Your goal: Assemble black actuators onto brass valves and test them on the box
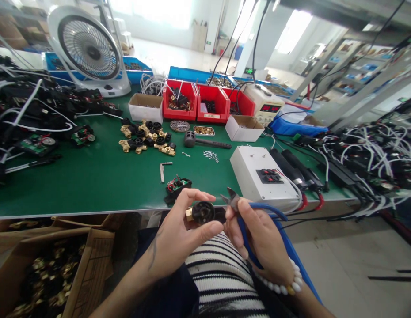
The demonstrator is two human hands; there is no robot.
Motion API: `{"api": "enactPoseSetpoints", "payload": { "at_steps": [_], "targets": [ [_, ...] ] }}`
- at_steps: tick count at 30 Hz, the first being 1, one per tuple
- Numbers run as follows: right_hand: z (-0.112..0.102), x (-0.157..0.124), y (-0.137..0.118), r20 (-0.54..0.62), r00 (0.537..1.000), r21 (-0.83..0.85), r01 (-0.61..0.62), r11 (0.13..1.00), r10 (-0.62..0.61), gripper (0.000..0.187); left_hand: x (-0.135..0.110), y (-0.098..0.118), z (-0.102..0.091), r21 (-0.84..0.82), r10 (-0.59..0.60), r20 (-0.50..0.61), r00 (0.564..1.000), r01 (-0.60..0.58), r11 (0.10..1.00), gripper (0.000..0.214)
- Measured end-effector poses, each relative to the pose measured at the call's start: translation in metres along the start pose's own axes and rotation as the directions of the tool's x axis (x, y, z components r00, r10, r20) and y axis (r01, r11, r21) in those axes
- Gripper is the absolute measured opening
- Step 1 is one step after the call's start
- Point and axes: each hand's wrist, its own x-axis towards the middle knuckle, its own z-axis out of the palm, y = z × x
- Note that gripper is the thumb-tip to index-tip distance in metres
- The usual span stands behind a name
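My left hand (185,234) is closed around a brass valve fitting with a round black cap (203,213), held just off the table's front edge. In my right hand (258,238) are diagonal cutters (232,199) with blue handles, their jaws parted and pointing up to the left, close beside the fitting. Behind my left hand a small black housing with a green circuit board (177,185) lies at the table edge. Beyond it are an L-shaped metal wrench (162,171) and a small pile of wire clips (211,155).
On the green table (132,176) lie several brass fittings (146,138) and a black mallet (205,140). Red bins (212,106) and white boxes (146,108) stand behind. To the right sits a white test box (255,159) near tangled cables. A fan (89,51) stands back left.
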Motion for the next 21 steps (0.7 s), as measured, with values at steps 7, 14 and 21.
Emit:
{"api": "enactPoseSetpoints", "payload": {
  "at_steps": [7, 14, 21],
  "targets": [
    [-0.0015, -0.0045, -0.0018, 0.06, 0.992, -0.062, -0.105, 0.993, 0.108, 0.04, -0.0015, -0.0025, -0.0021, 0.148, 0.157, -0.072, 0.985, -0.145, 0.978, 0.037],
    [0.0, -0.0044, -0.0045, 0.118, 0.981, -0.082, -0.146, 0.986, 0.155, 0.04, -0.0028, 0.0009, -0.001, 0.333, 0.272, -0.12, 0.955, -0.22, 0.917, 0.029],
    [0.0043, -0.0081, -0.0048, 0.129, 0.974, -0.137, -0.17, 0.976, 0.188, 0.04, 0.0005, 0.0024, 0.0013, 0.46, 0.398, -0.114, 0.91, -0.306, 0.834, 0.027]
  ]
}}
